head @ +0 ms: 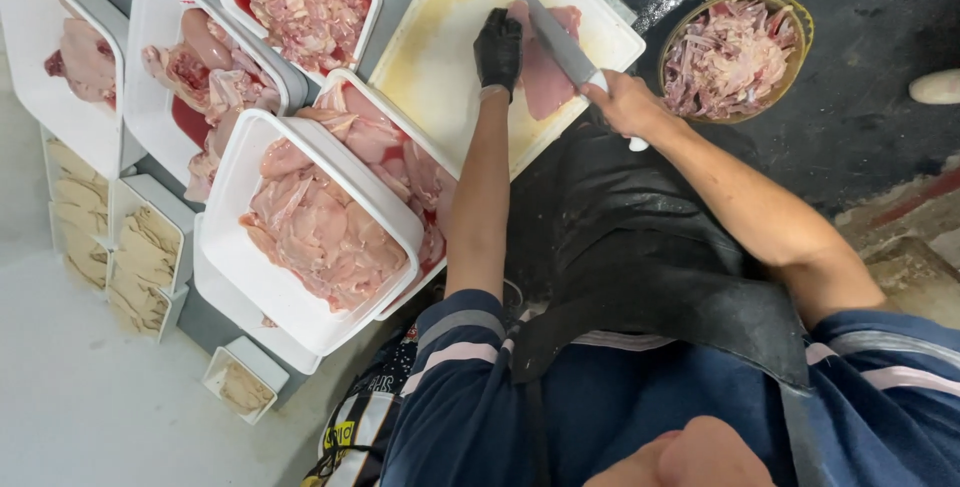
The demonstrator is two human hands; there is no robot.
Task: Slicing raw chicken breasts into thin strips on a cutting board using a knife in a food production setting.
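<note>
Chicken fillet (545, 82) on white cutting board (440, 57), gloved left hand (497, 47) flat atop; right hand (625, 102) fingers closed around knife (555, 35); dark wet floor (860, 107).

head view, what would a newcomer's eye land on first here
First the knife, held in the bare right hand, its blade laid across a pink piece of raw meat on the white cutting board, while the black-gloved left hand presses the meat down. To the left, white tubs heaped with raw pink meat crowd the surface. On the right, a round basket holds trimmings.
</note>
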